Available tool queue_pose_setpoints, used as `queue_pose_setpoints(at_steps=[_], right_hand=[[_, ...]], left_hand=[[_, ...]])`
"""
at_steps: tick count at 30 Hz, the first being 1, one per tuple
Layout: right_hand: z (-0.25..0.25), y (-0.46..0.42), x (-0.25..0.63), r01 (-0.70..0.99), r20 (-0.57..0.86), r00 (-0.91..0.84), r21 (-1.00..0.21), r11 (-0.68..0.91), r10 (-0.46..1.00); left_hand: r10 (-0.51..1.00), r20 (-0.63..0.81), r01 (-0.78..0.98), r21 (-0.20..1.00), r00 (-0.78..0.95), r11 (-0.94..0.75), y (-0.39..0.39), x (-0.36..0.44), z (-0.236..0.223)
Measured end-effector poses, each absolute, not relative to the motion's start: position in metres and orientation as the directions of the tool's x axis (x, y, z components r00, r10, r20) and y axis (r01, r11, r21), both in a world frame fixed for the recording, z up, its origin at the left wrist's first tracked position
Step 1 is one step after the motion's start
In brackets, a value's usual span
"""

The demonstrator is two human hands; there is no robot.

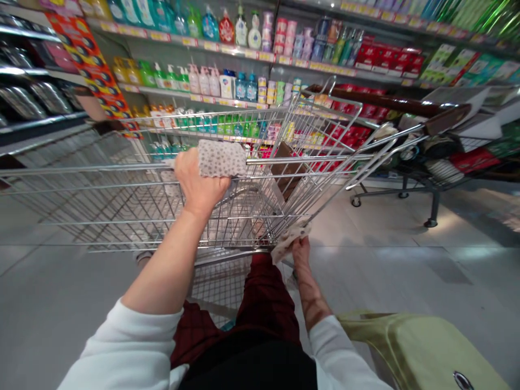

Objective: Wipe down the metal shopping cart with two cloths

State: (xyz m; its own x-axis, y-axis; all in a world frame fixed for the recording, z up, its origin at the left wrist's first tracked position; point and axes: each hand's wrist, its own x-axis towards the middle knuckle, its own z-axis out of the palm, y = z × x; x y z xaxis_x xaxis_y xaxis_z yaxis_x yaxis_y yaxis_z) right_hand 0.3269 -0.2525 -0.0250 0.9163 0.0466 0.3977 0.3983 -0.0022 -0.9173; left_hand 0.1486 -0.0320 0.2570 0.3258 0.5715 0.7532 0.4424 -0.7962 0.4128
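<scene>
Two bare hands hold a wire shopping cart point(101, 169). At left, the left hand point(199, 179) closes over the cart's top rail, its fingers curled out of sight beneath a spotted cloth point(221, 158), which lies between them and the metal. Lower, at the cart's near edge, the right hand point(301, 254) sits under a crumpled paper tissue point(289, 242) that hides its fingers, so their state cannot be told. Either wrapping could slide on smooth chrome if a grip slackens. An olive bag point(422, 352) sits at far right.
</scene>
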Motion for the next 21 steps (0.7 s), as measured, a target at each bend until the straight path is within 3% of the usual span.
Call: queue_pose_setpoints(at_steps=[7,12,18,21], right_hand=[[0.122,-0.281,0.389,0.506,0.458,0.859,-0.828,0.239,-0.230],[0.225,-0.282,0.434,0.695,0.626,0.718,-0.668,0.265,-0.305],[0.235,-0.264,0.458,0.747,0.702,0.665,-0.624,0.230,-0.254],[0.223,-0.267,0.474,0.802,0.792,0.592,-0.560,0.211,-0.149]], left_hand=[[0.526,0.776,0.442,0.358,0.349,-0.823,-0.032,0.148,0.258],[0.503,0.787,0.440,0.334,0.357,-0.834,-0.032,0.148,0.257],[0.512,0.791,0.442,0.349,0.334,-0.826,-0.032,0.148,0.257],[0.516,0.787,0.448,0.348,0.337,-0.823,-0.031,0.148,0.256]])
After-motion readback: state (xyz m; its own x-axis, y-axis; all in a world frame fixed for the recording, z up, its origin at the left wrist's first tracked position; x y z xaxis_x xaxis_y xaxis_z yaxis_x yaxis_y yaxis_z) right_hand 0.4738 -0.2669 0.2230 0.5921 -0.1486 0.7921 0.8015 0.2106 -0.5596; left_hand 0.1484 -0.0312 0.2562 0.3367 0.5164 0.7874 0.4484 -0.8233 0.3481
